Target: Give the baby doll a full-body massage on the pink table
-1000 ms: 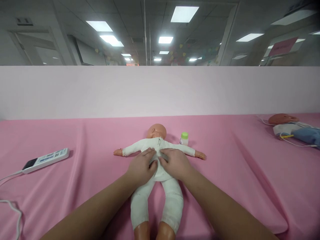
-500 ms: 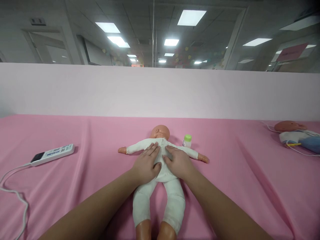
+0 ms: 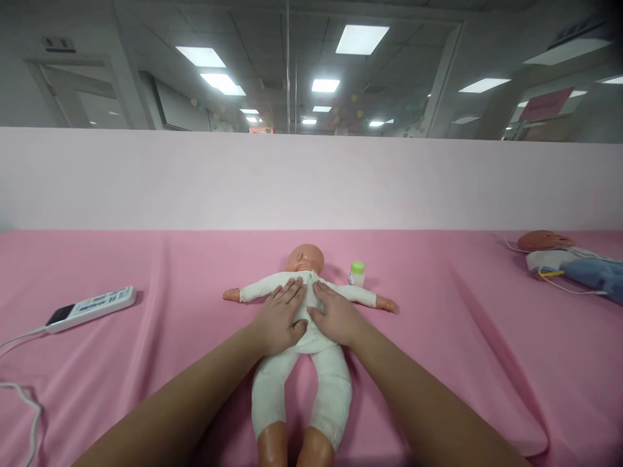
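A baby doll [image 3: 324, 342] with a white cloth body lies stretched out, its back up and its head turned to one side. Both its arms are spread wide. My left hand [image 3: 281, 319] rests flat on the left side of the doll's back, fingers extended toward its shoulder. On the right side of the back lies my right hand [image 3: 335, 314], also flat with fingers stretched out. Between the two hands runs a narrow strip of white cloth. A small bottle with a green cap [image 3: 357, 274] stands just beyond the doll's right-hand arm.
Pink cloth [image 3: 185, 292] covers the table. A white handheld device [image 3: 92, 309] with a cable lies at the left. At the far right is a second doll [image 3: 579, 266] in blue and white with thin tubing. A white panel [image 3: 311, 181] rises behind.
The whole view has shifted slightly, so things appear a little further left. My right hand's fingers have slid slightly inward on the doll's back; the left hand stays in place.
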The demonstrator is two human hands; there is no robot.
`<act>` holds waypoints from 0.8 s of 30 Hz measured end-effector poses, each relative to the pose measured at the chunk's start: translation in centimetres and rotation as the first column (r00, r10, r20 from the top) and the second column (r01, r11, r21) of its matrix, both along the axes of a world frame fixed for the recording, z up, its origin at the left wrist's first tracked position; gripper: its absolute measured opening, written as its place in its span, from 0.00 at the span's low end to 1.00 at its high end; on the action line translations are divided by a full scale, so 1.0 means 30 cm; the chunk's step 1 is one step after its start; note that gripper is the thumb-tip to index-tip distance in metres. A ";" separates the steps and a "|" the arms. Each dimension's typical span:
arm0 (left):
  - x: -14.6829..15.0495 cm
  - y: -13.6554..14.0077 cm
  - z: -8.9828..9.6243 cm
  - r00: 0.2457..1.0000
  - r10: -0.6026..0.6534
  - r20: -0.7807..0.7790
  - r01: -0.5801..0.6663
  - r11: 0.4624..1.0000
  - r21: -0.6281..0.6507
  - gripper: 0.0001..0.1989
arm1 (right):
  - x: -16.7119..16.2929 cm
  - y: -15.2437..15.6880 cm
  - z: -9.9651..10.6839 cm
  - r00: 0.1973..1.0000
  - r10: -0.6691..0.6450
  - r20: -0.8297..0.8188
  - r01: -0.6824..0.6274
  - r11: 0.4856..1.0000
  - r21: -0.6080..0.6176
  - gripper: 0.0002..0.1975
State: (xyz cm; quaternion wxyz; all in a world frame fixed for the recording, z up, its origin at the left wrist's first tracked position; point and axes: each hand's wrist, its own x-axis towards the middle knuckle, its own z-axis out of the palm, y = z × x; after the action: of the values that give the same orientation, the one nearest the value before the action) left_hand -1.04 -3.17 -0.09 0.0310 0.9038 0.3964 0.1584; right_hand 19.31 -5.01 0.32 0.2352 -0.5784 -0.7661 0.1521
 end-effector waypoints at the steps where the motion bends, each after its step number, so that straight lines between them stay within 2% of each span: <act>1: -0.001 0.004 0.005 1.000 -0.005 -0.013 0.004 1.000 -0.029 0.39 | 0.003 0.000 0.004 1.000 0.017 -0.004 -0.017 1.000 -0.020 0.38; 4: -0.003 0.009 0.033 0.998 -0.002 -0.066 -0.003 0.997 -0.078 0.38 | 0.010 -0.006 0.018 0.999 0.026 -0.025 -0.027 0.999 -0.027 0.37; 10: 0.017 0.026 0.108 0.987 -0.025 -0.158 0.022 1.000 -0.021 0.46 | 0.015 0.001 0.023 0.999 0.034 -0.039 -0.032 0.999 0.028 0.42; 13: 0.037 0.056 0.114 0.984 -0.034 -0.177 0.019 0.996 -0.084 0.47 | 0.012 0.022 0.014 0.997 0.050 -0.064 -0.052 0.998 -0.018 0.45; 16: 0.050 0.075 0.093 0.985 -0.042 -0.166 0.021 0.992 -0.126 0.46 | 0.012 0.039 0.011 0.993 0.069 -0.095 -0.073 0.996 -0.045 0.46; 19: 0.041 0.070 0.070 0.997 -0.026 -0.079 0.017 0.993 -0.114 0.43 | 0.023 0.038 0.019 0.989 0.064 -0.134 -0.071 0.996 -0.048 0.46; 21: 0.015 0.062 0.069 0.998 0.020 0.063 -0.014 0.996 -0.085 0.39 | 0.037 0.028 0.031 0.983 0.025 -0.183 -0.027 1.000 -0.009 0.41; 24: -0.049 0.065 0.093 0.929 0.223 0.294 -0.197 0.974 -0.116 0.27 | 0.066 0.010 0.052 0.969 -0.084 -0.232 0.101 0.993 0.063 0.30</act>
State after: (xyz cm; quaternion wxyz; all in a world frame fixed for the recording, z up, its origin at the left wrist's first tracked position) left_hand -2.52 -1.24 2.70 0.1131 0.8187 0.4875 0.2815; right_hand 21.28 -4.72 1.87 0.3500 -0.5830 -0.7114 0.1779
